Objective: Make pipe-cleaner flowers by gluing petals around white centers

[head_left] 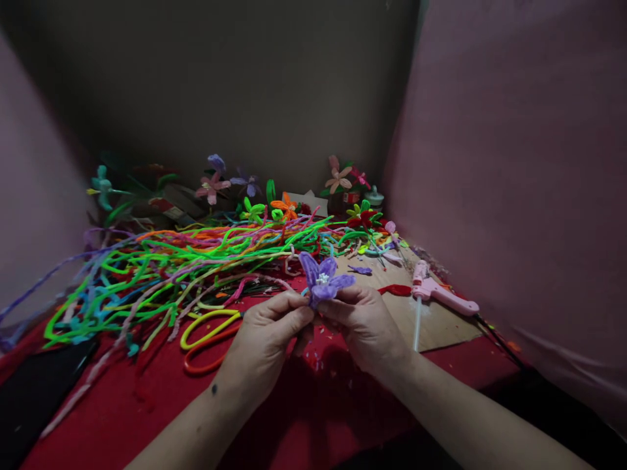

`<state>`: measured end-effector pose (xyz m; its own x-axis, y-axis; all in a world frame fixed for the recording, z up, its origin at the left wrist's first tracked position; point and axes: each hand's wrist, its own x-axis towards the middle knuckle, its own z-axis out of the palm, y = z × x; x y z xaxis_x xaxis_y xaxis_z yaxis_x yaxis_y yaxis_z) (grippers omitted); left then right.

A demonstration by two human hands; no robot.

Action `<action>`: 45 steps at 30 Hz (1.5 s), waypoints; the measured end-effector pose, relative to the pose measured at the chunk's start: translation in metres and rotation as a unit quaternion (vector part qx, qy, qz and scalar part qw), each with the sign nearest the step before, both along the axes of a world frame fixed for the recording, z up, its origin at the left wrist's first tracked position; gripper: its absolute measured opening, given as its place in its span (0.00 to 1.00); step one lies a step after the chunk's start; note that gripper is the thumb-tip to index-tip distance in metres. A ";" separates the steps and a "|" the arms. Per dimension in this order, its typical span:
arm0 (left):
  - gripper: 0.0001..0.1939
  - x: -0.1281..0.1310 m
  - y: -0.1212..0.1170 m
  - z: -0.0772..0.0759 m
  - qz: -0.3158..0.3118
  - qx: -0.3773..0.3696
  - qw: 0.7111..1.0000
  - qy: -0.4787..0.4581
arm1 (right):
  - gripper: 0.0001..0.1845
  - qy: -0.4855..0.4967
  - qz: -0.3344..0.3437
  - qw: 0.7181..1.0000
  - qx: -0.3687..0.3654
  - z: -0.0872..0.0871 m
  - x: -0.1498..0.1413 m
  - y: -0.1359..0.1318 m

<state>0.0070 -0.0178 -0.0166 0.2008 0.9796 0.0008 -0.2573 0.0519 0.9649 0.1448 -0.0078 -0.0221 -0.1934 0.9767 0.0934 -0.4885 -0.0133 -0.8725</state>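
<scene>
A purple pipe-cleaner flower (323, 277) with a white beaded centre is held up between my two hands, over the red cloth. My left hand (277, 323) pinches it low on the left side with thumb and forefinger. On the other side, the fingers of my right hand (365, 326) close on its lower right petal. The flower's underside is hidden behind my fingers. Scissors with a yellow and a red-orange handle loop (210, 331) lie just left of my left hand. To the right of my right hand, a pink glue gun (443, 294) rests on cardboard.
A heap of coloured pipe cleaners (196, 254) spreads across the left and middle. Finished flowers (213, 188) stand along the back wall. Cardboard (441, 333) lies at right with a loose purple petal (360, 269) and a red piece (396, 290). A dark flat object (44, 391) lies at left.
</scene>
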 end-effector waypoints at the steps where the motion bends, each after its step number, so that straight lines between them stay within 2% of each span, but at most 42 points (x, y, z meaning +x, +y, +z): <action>1: 0.06 -0.001 0.001 0.000 -0.006 -0.002 1.000 0.001 | 0.03 -0.004 0.012 1.000 -0.001 0.000 0.001 0.001; 7: 0.08 -0.004 0.004 0.002 -0.058 -0.028 0.998 -0.015 | 0.08 0.001 0.068 0.998 0.014 -0.001 0.008 0.002; 13: 0.11 -0.004 0.001 0.005 -0.074 -0.053 0.996 -0.009 | 0.07 0.013 0.104 0.994 0.024 0.002 0.013 0.002; 18: 0.10 -0.002 -0.002 0.007 -0.097 -0.054 0.994 -0.006 | 0.05 0.014 0.140 0.989 0.043 0.001 0.013 0.002; 24: 0.08 -0.002 -0.005 0.008 -0.137 -0.054 0.989 -0.028 | 0.06 0.036 0.171 0.985 0.017 0.005 0.013 -0.001; 32: 0.10 -0.003 -0.006 0.005 -0.170 -0.104 0.978 -0.061 | 0.09 0.058 0.182 0.982 -0.017 0.011 0.011 -0.001; 38: 0.10 -0.004 -0.001 0.000 -0.172 -0.107 0.976 -0.080 | 0.10 0.049 0.182 0.982 -0.016 0.006 0.009 0.001; 45: 0.10 -0.008 0.003 -0.009 -0.247 -0.102 0.957 -0.116 | 0.08 0.066 0.173 0.982 -0.029 0.003 0.007 0.001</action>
